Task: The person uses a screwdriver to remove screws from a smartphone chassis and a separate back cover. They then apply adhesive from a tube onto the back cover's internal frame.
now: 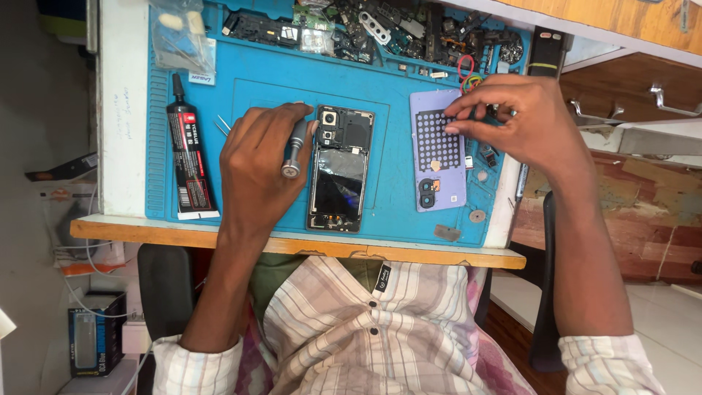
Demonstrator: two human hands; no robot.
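An opened phone point(338, 170) lies face down in the middle of the blue work mat point(263, 80), its inner boards and battery showing. My left hand point(257, 164) rests just left of it, shut on a small grey screwdriver point(295, 148) whose tip points toward the phone's top corner. To the right lies the lilac back cover point(436, 175) with a dark dotted pad on it. My right hand point(512, 117) hovers over the pad's upper right, fingertips pinched together at its edge; whether a tiny part is between them I cannot tell.
A black glue tube point(189, 150) lies at the mat's left. Loose phone parts and boards point(380, 29) crowd the mat's far edge, with coloured rubber bands point(468, 73) near them. A plastic bag point(181, 33) sits far left. The wooden table edge point(292, 245) runs in front.
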